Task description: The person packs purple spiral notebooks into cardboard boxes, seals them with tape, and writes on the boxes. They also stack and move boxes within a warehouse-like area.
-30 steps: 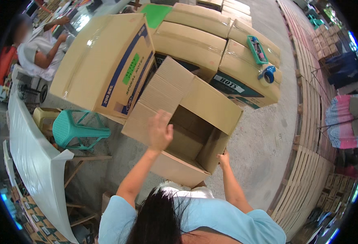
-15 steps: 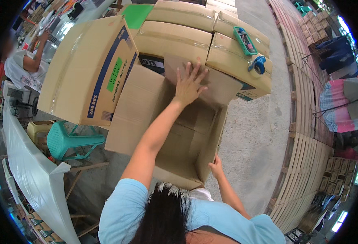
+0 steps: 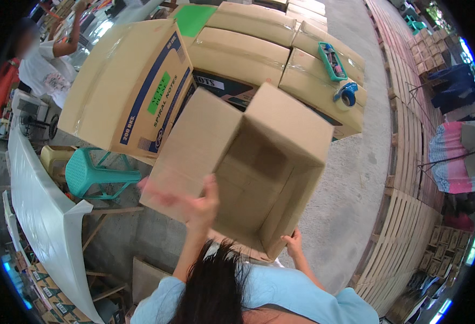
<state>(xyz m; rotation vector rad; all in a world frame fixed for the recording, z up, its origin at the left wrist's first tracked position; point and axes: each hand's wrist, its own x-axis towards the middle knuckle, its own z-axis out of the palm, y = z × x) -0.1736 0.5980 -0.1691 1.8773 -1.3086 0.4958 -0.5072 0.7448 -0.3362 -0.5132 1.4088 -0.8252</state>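
An open cardboard box, bare inside, sits tilted in front of me with its far flap and left flap folded outward. Over the near part of the left flap is my left hand, blurred, fingers stretched out to the left and thumb apart. Whether it touches the flap I cannot tell. My right hand grips the box's right wall close to its near corner. Past the far flap stand sealed cartons, and a large taped carton with a blue stripe and green label rises at the left.
On the cartons lie a green tray of small items and a blue tape dispenser. A green stool and a white-covered table stand left. Wooden pallets line the right. Another person works at the far left.
My left hand has left the far flap and come back to the left flap. The far flap now stands further up and out, and the box has turned slightly. My right hand keeps its hold.
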